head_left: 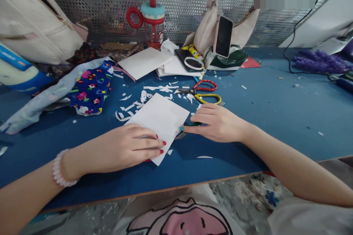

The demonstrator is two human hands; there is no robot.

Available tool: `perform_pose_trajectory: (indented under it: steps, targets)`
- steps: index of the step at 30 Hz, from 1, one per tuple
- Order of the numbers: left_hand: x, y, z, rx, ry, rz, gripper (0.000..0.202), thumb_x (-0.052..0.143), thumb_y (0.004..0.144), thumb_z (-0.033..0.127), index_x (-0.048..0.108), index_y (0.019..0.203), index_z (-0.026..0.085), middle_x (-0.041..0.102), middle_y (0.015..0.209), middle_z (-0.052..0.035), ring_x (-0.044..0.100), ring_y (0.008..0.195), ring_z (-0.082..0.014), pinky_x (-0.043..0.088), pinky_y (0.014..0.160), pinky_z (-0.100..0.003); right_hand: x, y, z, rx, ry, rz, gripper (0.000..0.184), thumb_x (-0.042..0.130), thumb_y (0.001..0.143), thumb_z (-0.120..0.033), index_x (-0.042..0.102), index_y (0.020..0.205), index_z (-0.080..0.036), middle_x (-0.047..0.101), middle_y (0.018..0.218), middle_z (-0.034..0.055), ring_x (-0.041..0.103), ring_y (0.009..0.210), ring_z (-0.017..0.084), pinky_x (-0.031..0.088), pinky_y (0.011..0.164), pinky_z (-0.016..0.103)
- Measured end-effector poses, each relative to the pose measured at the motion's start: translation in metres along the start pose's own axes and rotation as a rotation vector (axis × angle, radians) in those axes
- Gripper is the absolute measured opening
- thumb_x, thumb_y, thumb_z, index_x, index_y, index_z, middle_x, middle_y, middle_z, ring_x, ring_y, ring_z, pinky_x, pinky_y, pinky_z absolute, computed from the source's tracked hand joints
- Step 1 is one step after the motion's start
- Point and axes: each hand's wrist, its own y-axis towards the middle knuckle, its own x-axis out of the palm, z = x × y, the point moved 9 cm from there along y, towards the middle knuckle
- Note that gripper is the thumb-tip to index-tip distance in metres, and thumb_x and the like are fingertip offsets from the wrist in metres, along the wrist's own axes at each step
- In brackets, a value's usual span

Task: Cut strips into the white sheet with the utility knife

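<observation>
My left hand (138, 145) presses on a folded-looking sheet of white paper (162, 112), with the thumb tucked beneath its near edge. To the right of it, my right hand (216, 123) has its fingers curled round a tool with a dark green handle (196, 123). A greyish blade-like end (181, 135) shows near the paper's right edge; the rest of the tool is hidden by the fingers. The right index fingertip reaches that edge. Just beyond lie scissors (197, 90) with one red and one yellow handle loop, among white paper scraps (162, 88).
White paper sheets (147, 62), a tape roll (193, 63) and a straw cup (153, 25) stand at the back. A phone (223, 36) leans by a pale bag (205, 31). Patterned blue cloth (93, 88) lies left, purple fuzzy stems (320, 62) right. The table edge (193, 184) is near my body.
</observation>
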Motion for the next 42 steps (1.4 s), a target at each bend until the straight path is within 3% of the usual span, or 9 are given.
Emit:
perform_pose_trajectory:
  steps: [17,24,42]
  targets:
    - [0.0003,-0.0010,-0.0007,-0.008,0.001,0.005,0.032,0.037,0.108,0.017,0.068,0.118,0.018,0.074,0.122,-0.0051,0.066,0.110,-0.0228,0.051,0.093,-0.035,-0.0014,0.0007,-0.0005,-0.004,-0.002,0.008,0.033,0.039,0.099,-0.013,0.065,0.118,-0.020,0.067,0.091,0.0044,0.055,0.076,0.015,0.042,0.072,0.030]
    - [0.0005,-0.0012,-0.0014,-0.015,-0.020,0.009,0.027,0.046,0.105,0.015,0.069,0.118,0.019,0.074,0.121,-0.0060,0.067,0.111,-0.0222,0.051,0.095,-0.034,0.0000,-0.0005,-0.0003,-0.004,-0.003,-0.007,0.034,0.040,0.098,-0.013,0.066,0.120,-0.021,0.067,0.093,0.0053,0.056,0.078,0.015,0.042,0.073,0.031]
    - [-0.0019,0.0008,0.0006,0.000,0.014,0.020,0.037,0.031,0.110,0.018,0.068,0.115,0.019,0.074,0.121,-0.0029,0.066,0.108,-0.0219,0.047,0.091,-0.035,0.0004,0.0004,-0.0002,0.001,0.008,-0.007,0.033,0.039,0.099,-0.013,0.065,0.119,-0.021,0.067,0.091,0.0042,0.055,0.076,0.016,0.042,0.071,0.031]
